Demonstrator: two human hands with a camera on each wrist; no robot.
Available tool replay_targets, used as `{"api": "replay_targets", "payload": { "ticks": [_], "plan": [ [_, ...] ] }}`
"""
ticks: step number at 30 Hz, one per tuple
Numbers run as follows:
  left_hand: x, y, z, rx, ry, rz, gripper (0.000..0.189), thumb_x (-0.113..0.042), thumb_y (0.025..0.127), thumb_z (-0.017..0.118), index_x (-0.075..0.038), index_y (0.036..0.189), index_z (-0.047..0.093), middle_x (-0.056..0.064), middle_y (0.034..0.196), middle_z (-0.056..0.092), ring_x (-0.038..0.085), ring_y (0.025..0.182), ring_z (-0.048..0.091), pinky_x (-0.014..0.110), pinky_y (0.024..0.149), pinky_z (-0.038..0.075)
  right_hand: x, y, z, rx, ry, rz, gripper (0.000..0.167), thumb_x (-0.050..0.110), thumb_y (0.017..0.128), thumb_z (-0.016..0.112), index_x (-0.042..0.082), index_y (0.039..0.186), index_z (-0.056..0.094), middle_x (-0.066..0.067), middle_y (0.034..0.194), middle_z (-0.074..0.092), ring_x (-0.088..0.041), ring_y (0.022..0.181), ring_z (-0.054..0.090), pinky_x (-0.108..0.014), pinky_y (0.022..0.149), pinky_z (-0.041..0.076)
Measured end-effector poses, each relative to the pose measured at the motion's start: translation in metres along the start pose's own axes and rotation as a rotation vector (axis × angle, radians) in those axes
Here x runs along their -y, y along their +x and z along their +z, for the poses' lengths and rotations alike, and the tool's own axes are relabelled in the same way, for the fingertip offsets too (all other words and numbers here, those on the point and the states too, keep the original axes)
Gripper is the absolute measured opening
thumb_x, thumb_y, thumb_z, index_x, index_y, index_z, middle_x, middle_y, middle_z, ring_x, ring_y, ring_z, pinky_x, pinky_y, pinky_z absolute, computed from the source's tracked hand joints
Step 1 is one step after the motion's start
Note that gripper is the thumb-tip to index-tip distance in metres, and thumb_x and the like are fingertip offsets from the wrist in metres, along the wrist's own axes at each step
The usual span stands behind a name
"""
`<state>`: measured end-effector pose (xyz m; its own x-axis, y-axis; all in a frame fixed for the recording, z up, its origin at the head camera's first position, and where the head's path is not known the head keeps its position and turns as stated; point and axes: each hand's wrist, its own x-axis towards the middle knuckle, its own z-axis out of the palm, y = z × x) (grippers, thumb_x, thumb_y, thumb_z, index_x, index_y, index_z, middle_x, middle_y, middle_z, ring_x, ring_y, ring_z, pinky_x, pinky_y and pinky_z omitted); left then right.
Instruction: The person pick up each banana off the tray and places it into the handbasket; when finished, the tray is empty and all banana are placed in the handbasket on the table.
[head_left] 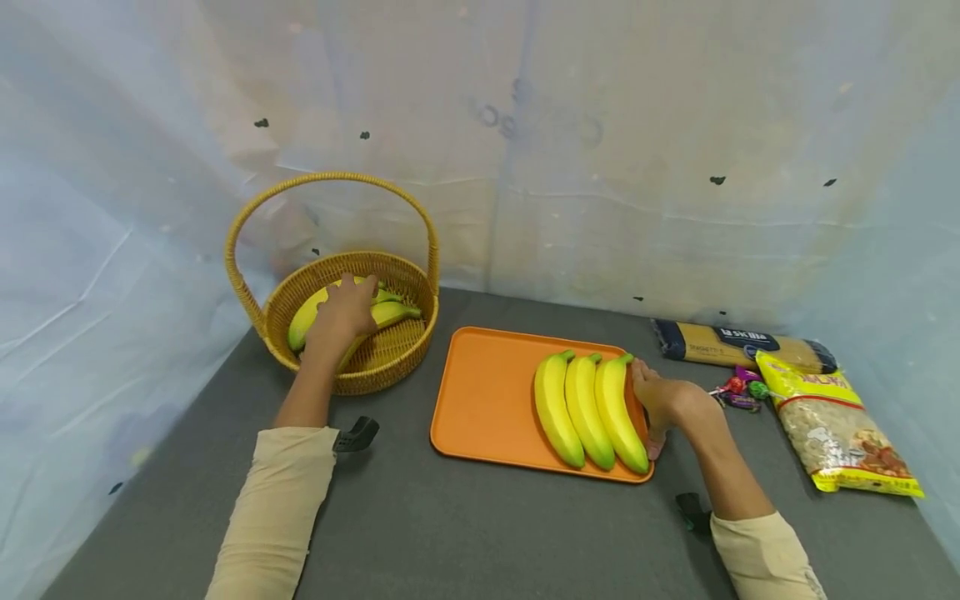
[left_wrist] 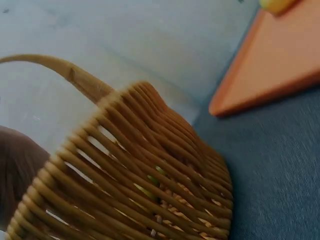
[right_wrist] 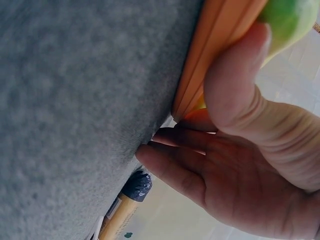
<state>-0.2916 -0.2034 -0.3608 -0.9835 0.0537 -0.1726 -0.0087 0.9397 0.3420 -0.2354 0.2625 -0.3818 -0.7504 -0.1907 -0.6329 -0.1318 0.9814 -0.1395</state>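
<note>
My left hand (head_left: 343, 317) reaches down into a round wicker basket (head_left: 382, 379) with a tall hoop handle, its fingers over several yellow bananas (head_left: 302, 321) with greenish ends. I cannot tell whether those fingers grip a banana. The left wrist view shows the basket's woven side (left_wrist: 150, 160) up close, the hand blurred at the left edge. My right hand (head_left: 663, 398) is at the right end of an orange tray (head_left: 487, 392), thumb against its rim and fingers extended along the edge. Three bananas (head_left: 588, 408) lie side by side on the tray's right half.
Right of the tray lie a spaghetti pack (head_left: 738, 346), a few wrapped candies (head_left: 738, 390) and a yellow-edged clear bag (head_left: 843, 425) of pale grain-like food. A pale plastic sheet (head_left: 570, 167) hangs behind the grey table (head_left: 480, 533).
</note>
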Motion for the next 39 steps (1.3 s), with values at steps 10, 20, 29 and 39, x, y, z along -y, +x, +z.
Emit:
{"api": "replay_targets", "payload": {
  "ticks": [10,20,29,39],
  "plan": [
    [0.000,0.002,0.000,-0.029,0.067,0.008,0.051,-0.004,0.093,0.076,-0.001,0.139,0.055,0.037,0.150,0.038,0.064,0.133,0.042,0.075,0.101,0.044,-0.003,0.000,-0.001,-0.012,0.013,-0.003,0.148,0.019,0.063,0.100,-0.012,0.162,-0.007,-0.038,0.169,-0.006,-0.056,0.158,0.006,-0.071,0.125,0.017],
    [-0.025,-0.007,-0.006,-0.038,0.046,0.073,0.062,-0.022,0.101,0.071,-0.004,0.154,0.045,0.038,0.159,0.032,0.060,0.140,0.041,0.074,0.108,0.042,-0.001,0.001,-0.003,0.008,-0.007,0.011,0.149,0.020,0.063,0.100,-0.014,0.161,-0.007,-0.040,0.168,-0.007,-0.056,0.158,0.006,-0.071,0.126,0.016],
    [-0.050,-0.015,-0.008,-0.072,0.026,0.195,0.062,-0.031,0.103,0.068,-0.003,0.154,0.046,0.031,0.156,0.043,0.049,0.139,0.050,0.062,0.108,0.050,-0.001,0.000,-0.003,-0.008,-0.067,-0.010,0.147,0.023,0.063,0.100,-0.017,0.160,-0.003,-0.040,0.168,-0.002,-0.055,0.158,0.010,-0.068,0.126,0.020],
    [-0.113,-0.024,0.040,0.038,0.062,0.474,0.067,-0.056,0.105,0.054,-0.019,0.160,0.040,0.020,0.152,0.051,0.039,0.132,0.059,0.057,0.107,0.051,-0.002,0.002,0.000,-0.002,-0.049,-0.007,0.146,0.021,0.064,0.099,-0.015,0.161,-0.004,-0.040,0.168,-0.003,-0.055,0.158,0.010,-0.069,0.125,0.020]
  ]
}}
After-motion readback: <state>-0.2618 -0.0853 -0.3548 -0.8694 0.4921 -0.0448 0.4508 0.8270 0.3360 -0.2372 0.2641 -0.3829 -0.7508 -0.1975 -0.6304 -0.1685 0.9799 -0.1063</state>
